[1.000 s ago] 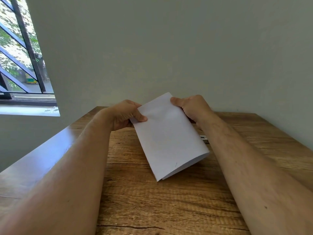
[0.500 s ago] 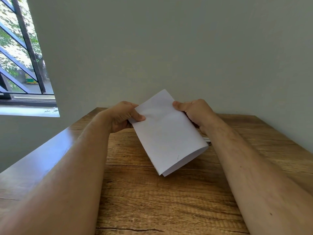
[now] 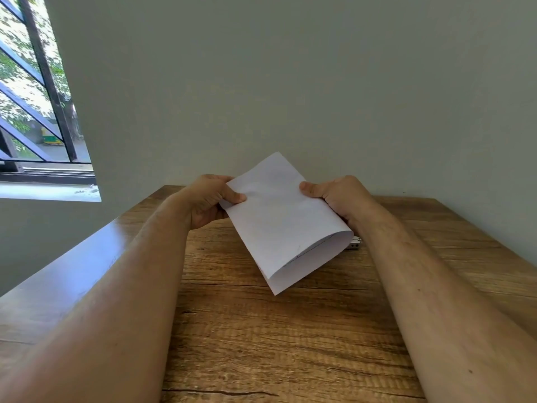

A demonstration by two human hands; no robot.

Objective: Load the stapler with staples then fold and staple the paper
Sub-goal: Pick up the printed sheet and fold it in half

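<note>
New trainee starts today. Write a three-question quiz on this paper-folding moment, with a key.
1. True or false: the folded paper lies flat on the wooden table.
2. Which hand pinches the paper's edge: (a) left hand only, (b) right hand only, (c) both?
3. Fill in: a small metal object peeks out from behind the paper beside the ____ forearm.

Key: 1 false, it is held above the table; 2 c; 3 right.
</note>
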